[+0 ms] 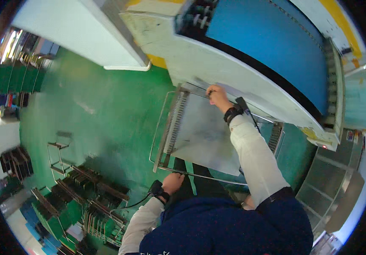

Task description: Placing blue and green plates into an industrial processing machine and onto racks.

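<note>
A metal rack (171, 127) with slotted side bars and wire rails stands in front of me, beside a pale machine. A flat grey sheet (208, 131) lies between its slotted sides. My left hand (173, 182) is closed on the rack's near rail, close to its left corner. Reaching across the sheet, my right hand (219, 97) is closed at the rack's far edge, next to the machine's side; the grip's underside is hidden. Both wrists wear black bands, and a dark device (242, 104) sits beside the right wrist.
The machine (251, 80) with a blue belt (268, 42) fills the upper right. At lower left stand racks (85, 204) holding green boards. A metal cabinet (327, 178) is on the right, and a white panel (85, 29) stands at upper left over green floor (106, 110).
</note>
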Action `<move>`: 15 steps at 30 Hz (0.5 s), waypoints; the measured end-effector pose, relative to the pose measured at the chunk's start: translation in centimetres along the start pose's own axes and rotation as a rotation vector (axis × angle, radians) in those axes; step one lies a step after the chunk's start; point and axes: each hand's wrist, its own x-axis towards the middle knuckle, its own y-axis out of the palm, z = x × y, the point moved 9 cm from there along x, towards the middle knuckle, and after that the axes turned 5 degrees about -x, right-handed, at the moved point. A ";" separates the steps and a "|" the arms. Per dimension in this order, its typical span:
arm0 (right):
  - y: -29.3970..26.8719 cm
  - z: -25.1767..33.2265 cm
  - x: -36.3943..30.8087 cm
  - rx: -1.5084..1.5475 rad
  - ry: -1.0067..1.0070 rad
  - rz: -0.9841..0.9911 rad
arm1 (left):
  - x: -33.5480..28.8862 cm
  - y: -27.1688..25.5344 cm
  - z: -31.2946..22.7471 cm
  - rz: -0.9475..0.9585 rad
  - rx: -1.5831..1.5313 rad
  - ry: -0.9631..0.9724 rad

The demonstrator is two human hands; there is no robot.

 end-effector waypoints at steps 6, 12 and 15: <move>-2.3 2.3 -4.5 -0.396 -0.352 -0.244 | 1.1 -9.9 -4.3 -0.367 -0.229 0.089; -14.7 -10.3 -17.2 -0.480 -0.319 -0.568 | 2.5 -20.2 -8.4 -0.910 0.250 0.419; -21.3 -11.0 -24.9 -0.709 -0.039 -0.786 | 8.2 -19.6 4.1 -0.731 -0.445 0.309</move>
